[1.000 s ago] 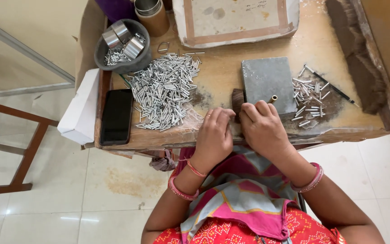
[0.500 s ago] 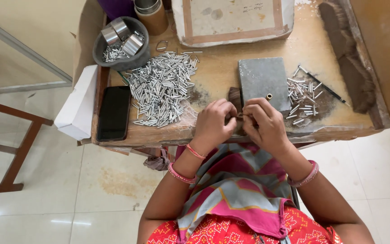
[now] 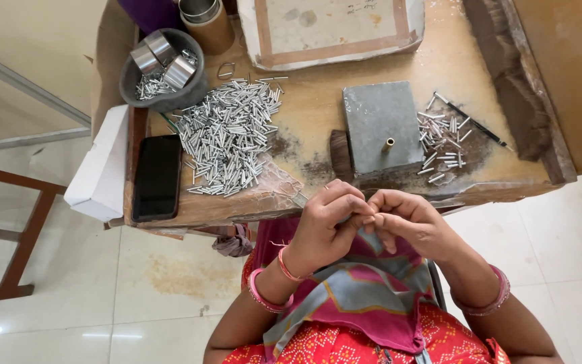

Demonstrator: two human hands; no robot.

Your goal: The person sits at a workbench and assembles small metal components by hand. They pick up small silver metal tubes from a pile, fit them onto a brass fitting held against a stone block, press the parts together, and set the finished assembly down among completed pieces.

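While fingertips meet at the workbench (image 3: 318,101) edge:
Left hand (image 3: 328,226): pinched shut; the pinched item is too small to identify.
Right hand (image 3: 409,226): fingers curled, touching the left.
Nearest: grey metal block (image 3: 378,125), just beyond.
Left: silver tube pile (image 3: 227,138).

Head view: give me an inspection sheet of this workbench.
Surface: worn wooden bench, dark stains.
Job's things: large pile of small metal tubes; smaller pile; grey block with a brass pin.
Clutter: black phone, grey bowl holding metal pieces, white box, flat tray.
Grippers: left hand and right hand together at the bench edge, fingers pinched; what they hold is hidden.
Cables: nothing seen.
Surroundings: tiled floor, wooden frame.
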